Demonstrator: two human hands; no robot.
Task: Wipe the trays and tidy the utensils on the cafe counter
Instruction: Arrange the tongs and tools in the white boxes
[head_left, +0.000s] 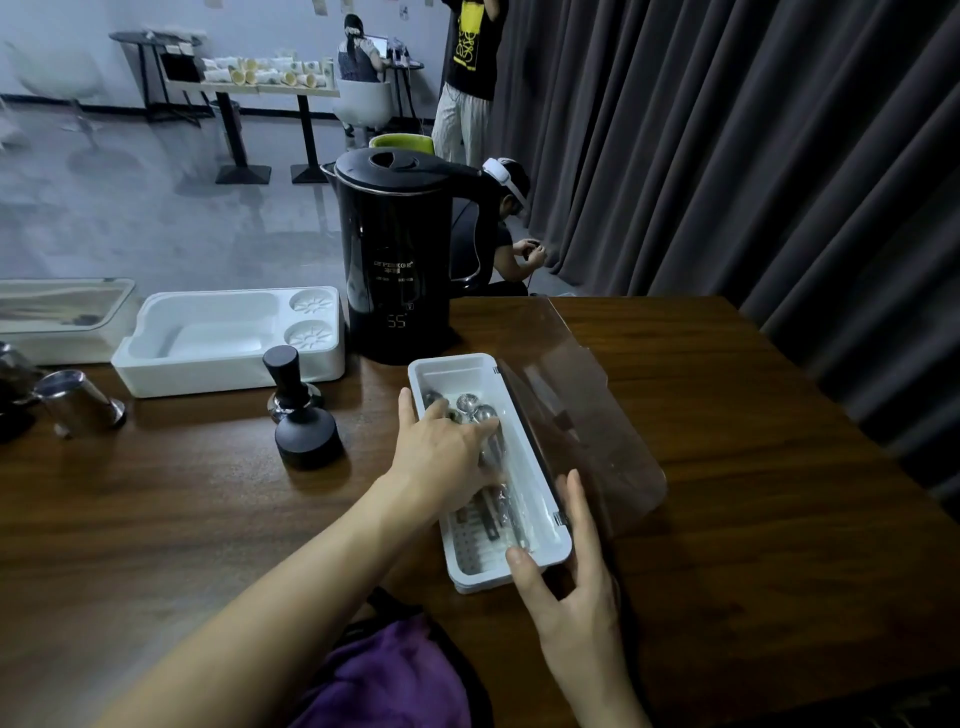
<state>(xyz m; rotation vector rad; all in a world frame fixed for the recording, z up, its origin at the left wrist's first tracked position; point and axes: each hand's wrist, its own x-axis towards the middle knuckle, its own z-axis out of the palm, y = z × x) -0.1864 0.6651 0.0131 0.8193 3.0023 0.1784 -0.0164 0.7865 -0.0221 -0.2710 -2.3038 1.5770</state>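
A long white utensil box (545, 535) lies on the dark wooden counter (182, 509), its clear lid (587, 405) swung open to the right. Several metal spoons (480, 415) lie inside. My left hand (441, 452) reaches into the box, fingers spread over the spoons and touching them. My right hand (571, 571) holds the box's near right corner, thumb on the near rim and fingers along the right wall. A white moulded tray (156, 364) sits at the back left.
A black electric kettle (400, 254) stands just behind the box. Two black tampers (306, 431) and a steel cup (78, 402) lie to the left, with another clear-lidded container (57, 312) at far left. Purple cloth (384, 675) lies near me. People stand beyond the counter.
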